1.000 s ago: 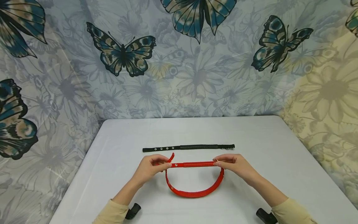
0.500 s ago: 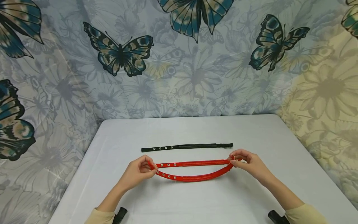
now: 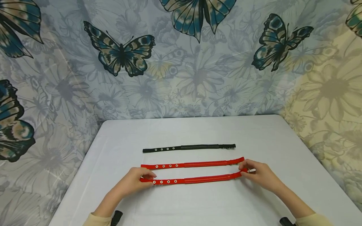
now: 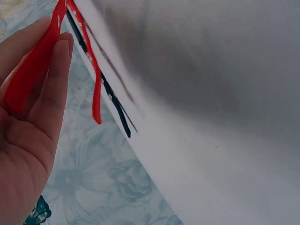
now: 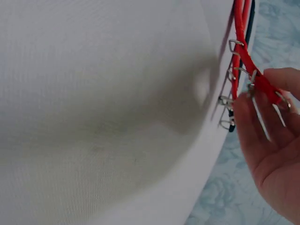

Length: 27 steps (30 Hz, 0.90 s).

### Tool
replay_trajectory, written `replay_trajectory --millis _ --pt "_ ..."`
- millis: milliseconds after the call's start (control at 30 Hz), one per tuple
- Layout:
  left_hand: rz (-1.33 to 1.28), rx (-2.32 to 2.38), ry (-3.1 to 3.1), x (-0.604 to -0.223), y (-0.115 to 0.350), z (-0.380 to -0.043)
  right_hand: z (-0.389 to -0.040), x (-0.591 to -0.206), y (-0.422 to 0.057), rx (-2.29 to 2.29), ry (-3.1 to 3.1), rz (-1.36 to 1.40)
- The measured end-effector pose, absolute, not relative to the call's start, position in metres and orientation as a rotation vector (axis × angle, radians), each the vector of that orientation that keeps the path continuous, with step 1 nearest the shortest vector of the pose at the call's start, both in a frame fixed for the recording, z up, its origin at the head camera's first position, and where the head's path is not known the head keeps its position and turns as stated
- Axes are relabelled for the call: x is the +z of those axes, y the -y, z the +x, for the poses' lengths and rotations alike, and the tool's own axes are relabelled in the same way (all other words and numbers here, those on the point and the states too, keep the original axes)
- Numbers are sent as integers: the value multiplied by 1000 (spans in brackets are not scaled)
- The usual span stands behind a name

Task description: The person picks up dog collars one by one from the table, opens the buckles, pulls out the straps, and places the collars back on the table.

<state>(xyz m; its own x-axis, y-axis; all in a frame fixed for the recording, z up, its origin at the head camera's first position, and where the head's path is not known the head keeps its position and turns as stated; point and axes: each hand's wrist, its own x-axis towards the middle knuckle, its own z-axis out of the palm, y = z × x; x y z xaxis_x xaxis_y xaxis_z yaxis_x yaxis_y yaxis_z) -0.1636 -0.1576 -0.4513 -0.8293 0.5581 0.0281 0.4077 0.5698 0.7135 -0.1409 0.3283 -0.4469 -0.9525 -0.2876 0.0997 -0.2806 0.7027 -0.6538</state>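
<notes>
A red collar (image 3: 207,180) with metal eyelets is stretched between both hands, running nearly straight. My left hand (image 3: 131,181) pinches its eyelet end, a flat red tip that lies along the fingers in the left wrist view. At the other end, my right hand (image 3: 261,176) grips the collar by its buckle end, where a metal buckle (image 5: 251,84) shows between the fingers. Just behind lies a second red collar (image 3: 207,164), parallel and untouched. Farther back a black collar (image 3: 199,147) lies the same way, eyelets to the left.
All the collars are over a white-covered table (image 3: 183,210). Beyond its back edge hangs a cloth backdrop (image 3: 198,78) printed with butterflies and flowers. Dark wrist-worn devices (image 3: 116,217) show near both cuffs.
Both hands have moved apart and then down. The nearer red collar, which sagged in a curve, is now nearly straight. The farther red collar has been let go and lies behind it.
</notes>
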Motion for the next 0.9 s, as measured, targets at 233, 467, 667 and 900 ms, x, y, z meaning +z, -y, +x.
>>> replay_trajectory --millis 233,467,667,900 --pt "901 782 -2738 -456 152 -160 -135 -450 -327 -725 -3159 -464" --pt "909 652 -2775 -458 148 -154 -130 -449 -318 -485 -3259 -450" --pt "856 687 -2771 -460 146 -151 -130 -451 -312 -552 -3090 -323" --pt "827 638 -2806 -459 141 -150 -130 -451 -307 -505 -3063 -282"
